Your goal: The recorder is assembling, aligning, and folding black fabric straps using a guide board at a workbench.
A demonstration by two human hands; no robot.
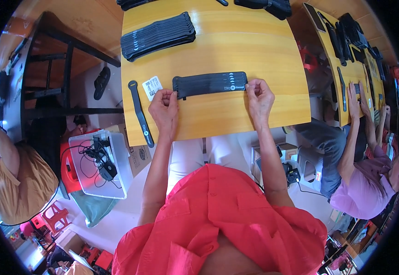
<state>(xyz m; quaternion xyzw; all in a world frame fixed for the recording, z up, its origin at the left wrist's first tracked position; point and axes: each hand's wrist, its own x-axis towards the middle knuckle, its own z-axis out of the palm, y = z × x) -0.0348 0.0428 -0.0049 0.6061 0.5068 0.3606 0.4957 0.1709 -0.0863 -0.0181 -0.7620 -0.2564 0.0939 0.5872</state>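
Note:
Both hands pinch a flat, neat stack of black straps [208, 84] at its two short ends, over the middle of the table. My left hand [164, 110] has thumb and fingers closed at the left end. At the right end, my right hand [260, 101] grips the corner between thumb and fingers. Pale printing shows near the stack's right side. Left of my left hand lies a single black strap [139, 112] with a slotted, rounded head. A white printed label [152, 87] lies beside that hand. Farther back rests a larger pile of black straps [159, 37].
The yellow wooden table [273, 55] ends close to my body. More black bundles [266, 6] sit at its far edge. A clear plastic bin [121, 169] with cables stands on the floor at left. People work at tables on either side.

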